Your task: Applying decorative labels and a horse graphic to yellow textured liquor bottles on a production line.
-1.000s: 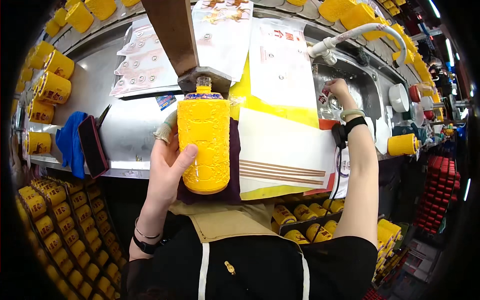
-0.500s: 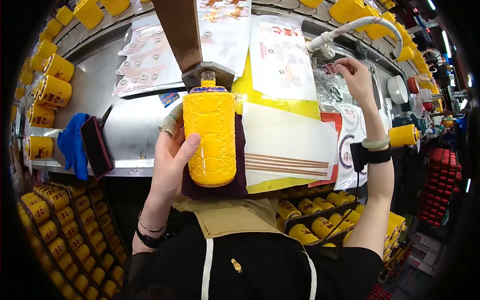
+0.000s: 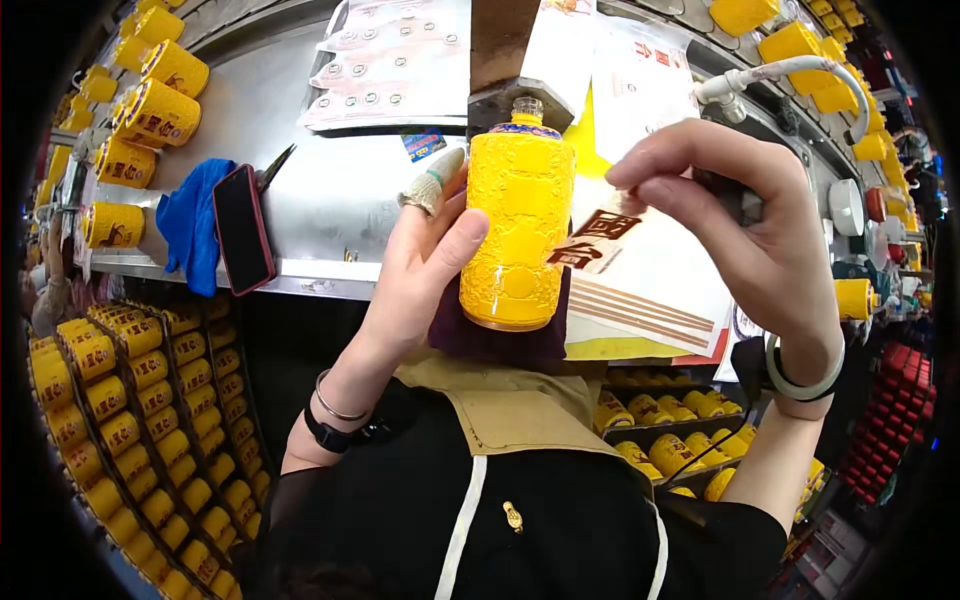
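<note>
A yellow embossed bottle with a clear glass neck lies in front of me, its neck end at a brown metal bracket and its base on a dark purple cloth. My left hand grips its left side, the thumb on top and the other fingers partly hidden behind it. A fabric cover sheathes one left finger. Between thumb and forefinger, my right hand pinches a clear film decal with dark red characters. The decal hangs beside the bottle's right side; whether they touch, I cannot tell.
Decal sheets lie behind on the metal bench, and a white sheet with brown strips lies right. A phone and a blue cloth are at left. A white curved pipe stands back right. Racked yellow bottles fill the lower left.
My right hand has come from the water-filled area at back right to the bottle's right side, now with the decal in its pinch. The left hand still holds the bottle; the whole view has shifted.
</note>
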Tool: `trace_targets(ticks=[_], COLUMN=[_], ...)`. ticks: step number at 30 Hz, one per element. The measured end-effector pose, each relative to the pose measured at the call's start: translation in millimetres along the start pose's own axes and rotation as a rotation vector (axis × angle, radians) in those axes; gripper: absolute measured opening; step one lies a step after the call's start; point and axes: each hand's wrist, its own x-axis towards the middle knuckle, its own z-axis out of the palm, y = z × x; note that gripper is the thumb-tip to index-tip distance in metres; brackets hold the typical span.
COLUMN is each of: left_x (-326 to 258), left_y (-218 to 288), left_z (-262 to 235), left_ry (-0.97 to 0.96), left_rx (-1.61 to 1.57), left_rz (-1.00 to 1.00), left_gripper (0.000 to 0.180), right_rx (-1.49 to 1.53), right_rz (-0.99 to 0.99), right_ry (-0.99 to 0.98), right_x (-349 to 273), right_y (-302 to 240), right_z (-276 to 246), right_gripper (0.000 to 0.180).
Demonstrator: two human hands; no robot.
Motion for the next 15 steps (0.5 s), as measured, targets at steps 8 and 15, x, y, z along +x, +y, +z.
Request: trace_targets(ticks=[8,15], left_x=[5,5], left_y=[-3,-1], left_z=[15,8], left_ry=[0.011,-0.002], left_rx=[0.259,0.126], left_rz=[-0.037,-0.083], left_gripper=[0.077,0.082], right_rx=[-0.127,0.284], right_rz=[-0.099,0.191], right_ry=[0.108,0.235], right_x=[42,12], right_y=[48,88], right_z=[37,61], right_gripper=[0.017,0.03])
